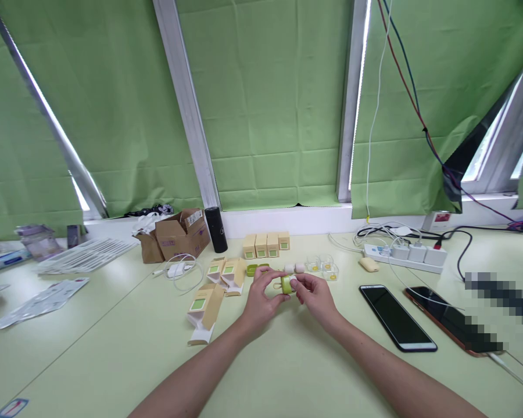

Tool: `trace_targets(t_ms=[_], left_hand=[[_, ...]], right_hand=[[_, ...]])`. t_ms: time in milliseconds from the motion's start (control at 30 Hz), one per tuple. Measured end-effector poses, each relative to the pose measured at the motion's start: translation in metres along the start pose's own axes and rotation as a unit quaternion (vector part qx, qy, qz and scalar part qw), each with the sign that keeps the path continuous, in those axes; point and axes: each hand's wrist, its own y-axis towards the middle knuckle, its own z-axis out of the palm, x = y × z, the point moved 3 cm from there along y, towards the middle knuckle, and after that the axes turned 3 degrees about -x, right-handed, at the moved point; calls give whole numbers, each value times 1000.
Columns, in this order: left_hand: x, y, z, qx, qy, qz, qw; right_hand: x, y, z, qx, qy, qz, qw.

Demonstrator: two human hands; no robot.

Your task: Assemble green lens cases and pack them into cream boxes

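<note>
My left hand point(260, 299) grips a small lime-green case point(286, 285) with a loop at its left end, between thumb and fingers. The fingers of my right hand point(317, 296) are pinched at the case's right end, on a small white piece point(293, 278) there; how far it sits inside cannot be made out. Just beyond the hands lie two small white rolls point(294, 268), and a green case part point(253, 269) lies to their left. Several clear plastic cups with yellow marks point(326, 266) stand right of the rolls. Opened cream boxes point(207, 305) lie left of my left hand.
Closed cream boxes point(267, 245) stand in a row farther back. A brown carton point(182, 235), black bottle point(217, 230) and white charger point(177, 269) are at left. On the right are a power strip point(403, 257), cream earbud-like case point(368, 265) and two phones point(397, 318) point(451, 319).
</note>
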Motion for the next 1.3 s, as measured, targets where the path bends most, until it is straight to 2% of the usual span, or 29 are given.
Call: trace_targets(t_ms=[433,500,633,733,833,933,1100,1200,1300], left_hand=[[2,-5,5,42,22,-19,999],[-2,-6,4,22,47,9,999],[-11,-10,4,-23,142,113,983],[-14,-13,7,-22,190,166,967],[-14,-14,10,-8,188,186,964],[-13,-14,9,-12,159,163,974],[-5,-10,7,1,56,51,997],[-2,-7,9,23,-52,-17,998],[-3,-5,11,39,-138,-57,988]], right_hand=[[-7,1,-2,12,14,3,1000],[-8,2,-1,5,27,4,1000],[-5,-1,1,-13,57,16,998],[-3,-4,5,-16,80,24,996],[0,-7,8,-11,98,31,995],[1,-10,9,13,104,27,994],[4,-10,4,26,32,-22,999],[8,-10,-1,8,-51,-75,996],[14,-12,-4,-7,-128,-172,977]])
